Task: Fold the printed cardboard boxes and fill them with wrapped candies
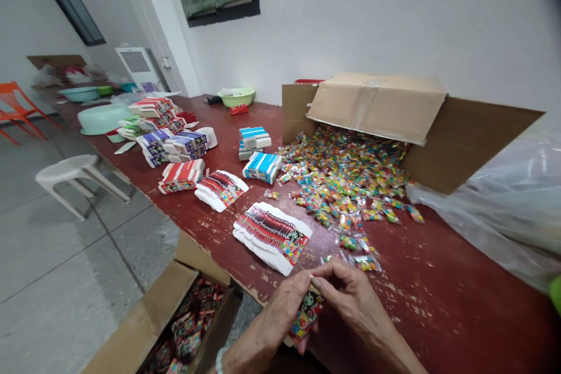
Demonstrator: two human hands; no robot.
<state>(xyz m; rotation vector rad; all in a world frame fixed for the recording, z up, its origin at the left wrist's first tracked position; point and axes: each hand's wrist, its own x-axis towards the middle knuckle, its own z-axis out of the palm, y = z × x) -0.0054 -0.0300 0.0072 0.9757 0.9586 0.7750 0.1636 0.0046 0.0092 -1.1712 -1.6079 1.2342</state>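
A small printed candy box [305, 317] is held between my two hands near the table's front edge. My left hand [280, 310] wraps round its side, the thumb close to the top end. At that same top end, my right hand [346, 292] pinches with thumb and forefinger. The box's inside cannot be seen. Just beyond my hands lie small clear candy packets [366, 262], part of a big heap [346, 169] spilling out of a tipped cardboard carton [377, 105]. To the left, a fanned stack of flat printed boxes [274, 236] lies on the table.
On the floor at lower left, an open carton [144, 310] holds many filled boxes. Another flat stack [221, 188], blue boxes [263, 166], red boxes [182, 175] and purple boxes [186, 143] sit on the red table [438, 280]. Plastic sheeting [504, 198] lies right; a white stool [79, 172] stands left.
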